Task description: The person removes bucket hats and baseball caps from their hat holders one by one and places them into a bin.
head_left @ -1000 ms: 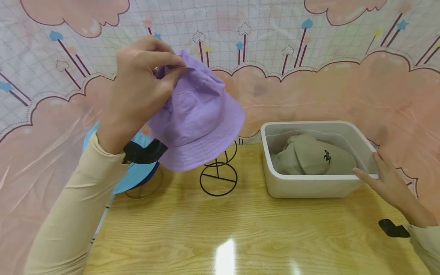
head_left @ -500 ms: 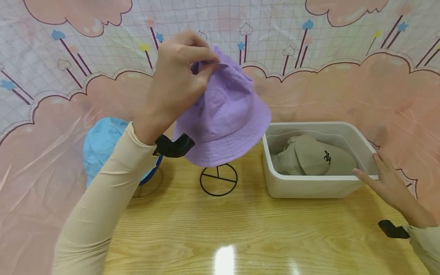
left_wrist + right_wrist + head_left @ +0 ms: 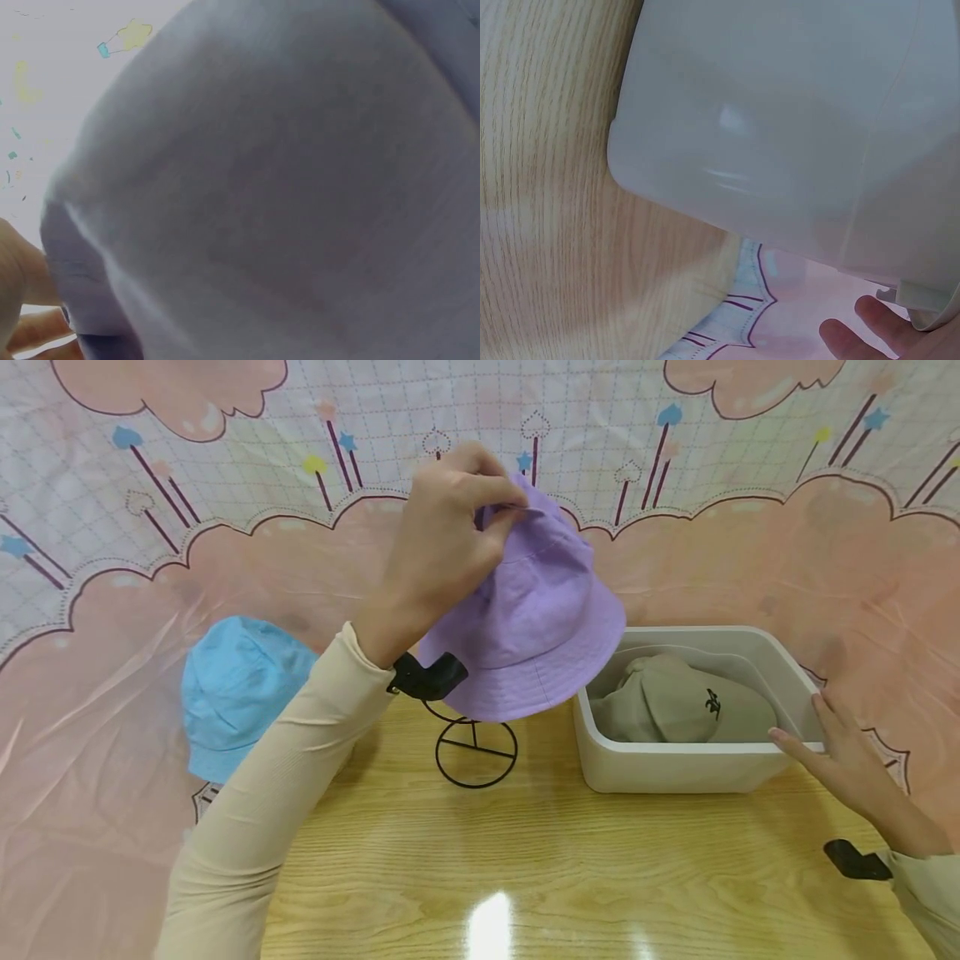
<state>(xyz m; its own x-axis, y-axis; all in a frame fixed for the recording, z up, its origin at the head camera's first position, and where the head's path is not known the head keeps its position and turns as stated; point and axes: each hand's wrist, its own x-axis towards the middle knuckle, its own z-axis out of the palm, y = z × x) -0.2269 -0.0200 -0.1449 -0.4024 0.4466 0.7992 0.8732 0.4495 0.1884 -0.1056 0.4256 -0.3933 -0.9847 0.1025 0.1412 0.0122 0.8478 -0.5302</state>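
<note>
In the head view my left hand pinches the crown of a purple bucket hat between thumb and fingers, holding it up in the air with the brim hanging down. The hat fills most of the left wrist view. Behind and below it, a black wire stand shows only its round base and a bit of its upper part. My right hand rests at the right rim of a white bin, fingers extended along it. Inside the bin lies a khaki cap with a dark emblem.
A light blue bucket hat stands at the left, partly covered by my left sleeve. The wooden table spreads across the front. A printed pink and white cloth hangs behind everything.
My left hand has carried the purple bucket hat to the right, from over the light blue hat's side to near the bin's left edge. My right hand stays at the rim.
</note>
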